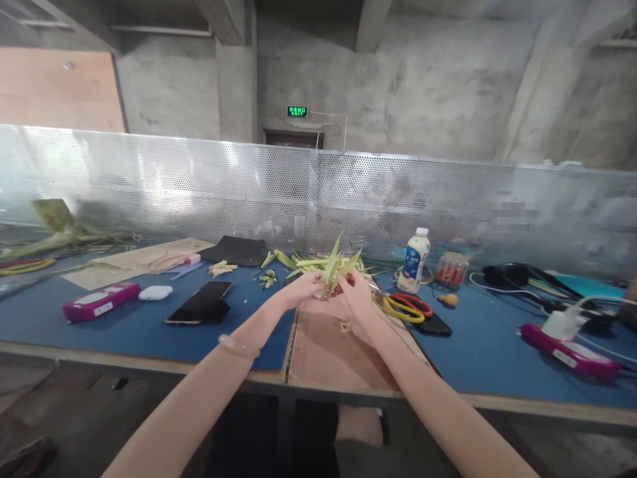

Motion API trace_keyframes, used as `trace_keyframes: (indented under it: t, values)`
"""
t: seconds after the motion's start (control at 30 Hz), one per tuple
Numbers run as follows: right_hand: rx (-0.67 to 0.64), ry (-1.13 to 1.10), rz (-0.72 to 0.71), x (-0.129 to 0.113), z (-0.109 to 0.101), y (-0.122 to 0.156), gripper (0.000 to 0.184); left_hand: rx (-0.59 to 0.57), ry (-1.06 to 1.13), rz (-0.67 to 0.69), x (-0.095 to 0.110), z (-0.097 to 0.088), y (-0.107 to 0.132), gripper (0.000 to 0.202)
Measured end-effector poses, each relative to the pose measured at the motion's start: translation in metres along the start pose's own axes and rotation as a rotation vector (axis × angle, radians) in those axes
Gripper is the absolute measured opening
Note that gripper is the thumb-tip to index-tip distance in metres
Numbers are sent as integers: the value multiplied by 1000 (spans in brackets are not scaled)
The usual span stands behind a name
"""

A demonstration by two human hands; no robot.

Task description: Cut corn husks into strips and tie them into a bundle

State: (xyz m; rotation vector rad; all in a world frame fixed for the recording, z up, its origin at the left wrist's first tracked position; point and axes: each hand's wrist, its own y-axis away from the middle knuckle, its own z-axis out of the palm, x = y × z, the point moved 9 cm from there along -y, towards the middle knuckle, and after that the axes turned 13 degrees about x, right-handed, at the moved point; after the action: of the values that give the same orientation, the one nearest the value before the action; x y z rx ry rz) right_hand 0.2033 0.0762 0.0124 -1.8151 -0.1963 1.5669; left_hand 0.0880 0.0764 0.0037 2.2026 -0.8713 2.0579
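Note:
Both hands meet over a cardboard sheet (323,352) at the middle of the table. My left hand (306,287) is closed on pale green leaf strips (331,269) that stand up between the hands. My right hand (355,292) pinches the same bundle from the other side, its fingertips partly hidden. Behind the hands lies a heap of loose green strips (303,262). A small coil of pale strip (344,326) rests on the cardboard below my hands. Scissors with red and yellow handles (405,307) lie just right of my right forearm.
A black phone (199,302), a white case (156,293) and a purple power strip (102,302) lie left. A bottle (414,260), a jar (452,269) and another purple power strip (567,352) with cables are right. A perforated metal screen (199,186) stands behind the table.

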Motion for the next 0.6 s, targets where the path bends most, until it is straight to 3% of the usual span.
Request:
trace_keyframes:
  t: [0.13, 0.27, 0.47, 0.6]
  values:
    - [-64, 36, -14, -2, 7, 6, 18, 0, -99, 86, 4, 1, 0, 20]
    - [-105, 85, -34, 4, 13, 7, 20, -3, -184, 132, 4, 1, -1, 27]
    - [-199, 85, -39, 7, 24, 13, 21, -6, -230, 103, -3, 3, -1, 30]
    - [-253, 97, -24, -4, 27, 21, 17, 42, -186, 48, -9, 4, -4, 33]
